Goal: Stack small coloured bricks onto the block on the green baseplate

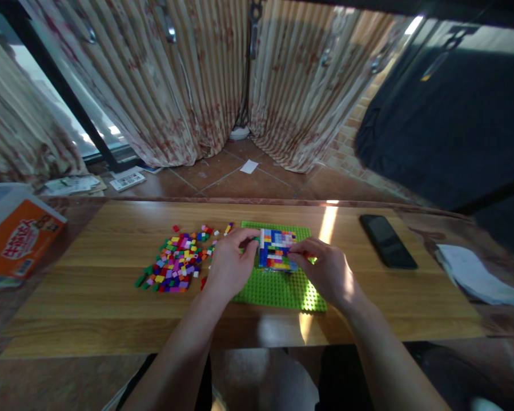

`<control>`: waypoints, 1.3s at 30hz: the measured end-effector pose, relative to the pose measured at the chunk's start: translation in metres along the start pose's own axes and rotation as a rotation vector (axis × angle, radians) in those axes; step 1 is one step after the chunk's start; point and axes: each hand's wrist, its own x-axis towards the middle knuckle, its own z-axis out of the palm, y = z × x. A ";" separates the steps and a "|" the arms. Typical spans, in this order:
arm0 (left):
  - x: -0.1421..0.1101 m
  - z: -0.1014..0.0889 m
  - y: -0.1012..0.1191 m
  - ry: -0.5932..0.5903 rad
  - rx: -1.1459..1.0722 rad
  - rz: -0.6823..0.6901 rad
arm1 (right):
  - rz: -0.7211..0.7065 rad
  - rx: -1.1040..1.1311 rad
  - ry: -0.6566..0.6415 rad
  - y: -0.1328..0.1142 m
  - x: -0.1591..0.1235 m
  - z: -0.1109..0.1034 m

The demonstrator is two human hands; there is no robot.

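L hand (232,261), R hand (326,269), brick block (276,250) btwn

Black phone (388,241), orange-fronted box (23,237), patterned curtains (214,74), paper (249,166) on tiled floor (278,178)

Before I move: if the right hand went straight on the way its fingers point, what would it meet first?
The multicoloured brick block. The right hand's fingertips already sit at its right side; whether they touch it is unclear, since depth is hard to judge from this single view.
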 end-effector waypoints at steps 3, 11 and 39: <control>0.000 0.000 0.000 -0.008 0.001 -0.002 | 0.045 0.009 0.046 0.001 0.000 0.002; 0.000 -0.001 0.004 -0.006 0.002 -0.003 | 0.054 0.009 0.020 0.007 -0.002 0.002; -0.002 0.008 0.009 -0.016 -0.171 -0.062 | 0.256 0.277 -0.006 0.004 -0.001 0.010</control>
